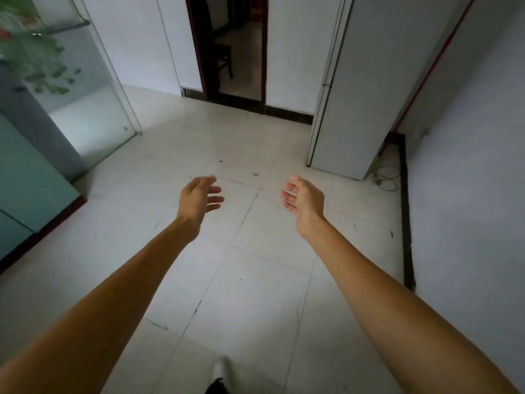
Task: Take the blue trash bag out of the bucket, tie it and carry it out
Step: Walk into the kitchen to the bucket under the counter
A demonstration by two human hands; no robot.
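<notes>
Trash bag and bucket are out of view; my left hand (199, 199) and right hand (304, 201) reach empty, fingers spread, toward the doorway (235, 49).

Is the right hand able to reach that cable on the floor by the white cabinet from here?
Probably not yet: the right hand is open and empty, but the cable lies farther ahead, with only bare floor between.

A pale tiled floor (255, 274) is carrying a white cabinet (341, 155) near its far right corner, with a coiled cable (385, 177) lying just beside it.
</notes>
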